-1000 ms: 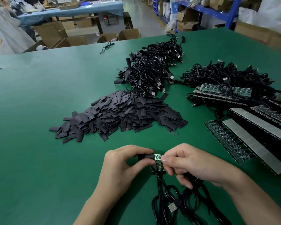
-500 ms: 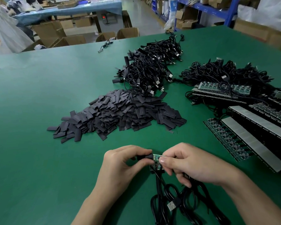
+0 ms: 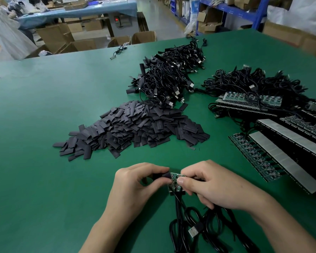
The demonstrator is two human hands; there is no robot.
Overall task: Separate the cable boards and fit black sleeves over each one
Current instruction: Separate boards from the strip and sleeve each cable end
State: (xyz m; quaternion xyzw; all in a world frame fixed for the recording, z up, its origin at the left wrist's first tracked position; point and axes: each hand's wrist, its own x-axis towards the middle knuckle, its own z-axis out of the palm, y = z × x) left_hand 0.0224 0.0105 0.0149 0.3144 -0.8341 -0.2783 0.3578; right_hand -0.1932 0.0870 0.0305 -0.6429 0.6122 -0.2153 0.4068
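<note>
Mid-job: left hand (image 3: pixel 135 183) pinches a black sleeve (image 3: pixel 164 175) at the end of the cable board (image 3: pixel 175 178), right hand (image 3: pixel 213 187) grip pinches that board low over the counter (image 3: pixel 44 125); sleeved cable pile (image 3: pixel 171 77) looks done, board panels (image 3: pixel 259 157) and sleeve pile (image 3: pixel 135 128) remain.

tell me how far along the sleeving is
Done: a pile of sleeved cables lies at the back. In hand: the left hand holds a sleeve against the board pinched by the right hand. Left: several unseparated board strips and a large sleeve pile.
</note>
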